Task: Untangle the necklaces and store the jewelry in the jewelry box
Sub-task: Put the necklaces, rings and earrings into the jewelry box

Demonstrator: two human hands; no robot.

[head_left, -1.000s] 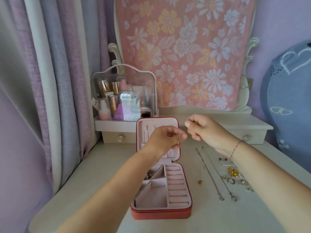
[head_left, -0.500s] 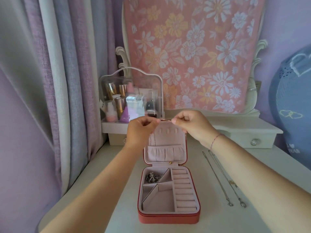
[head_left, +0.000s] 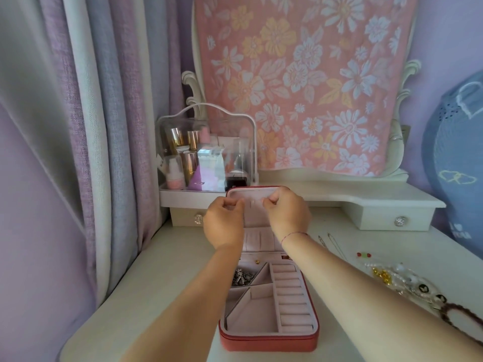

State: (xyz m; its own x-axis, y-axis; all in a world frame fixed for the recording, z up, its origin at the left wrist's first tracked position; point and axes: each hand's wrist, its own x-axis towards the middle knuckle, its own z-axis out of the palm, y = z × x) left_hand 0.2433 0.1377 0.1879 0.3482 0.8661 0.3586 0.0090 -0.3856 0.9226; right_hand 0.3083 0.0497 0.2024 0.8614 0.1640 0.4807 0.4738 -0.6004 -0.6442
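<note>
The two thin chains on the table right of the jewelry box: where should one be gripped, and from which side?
Of the chains, pinch one at its far tip, straight down from above. They lie flat and close together on the table, too thin to scoop, and the right forearm hides the rest. Lifting an end probably keeps them apart.

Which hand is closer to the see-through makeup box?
Left. The left hand is just in front of the makeup box; the right hand is farther right, at the jewelry box lid.
</note>
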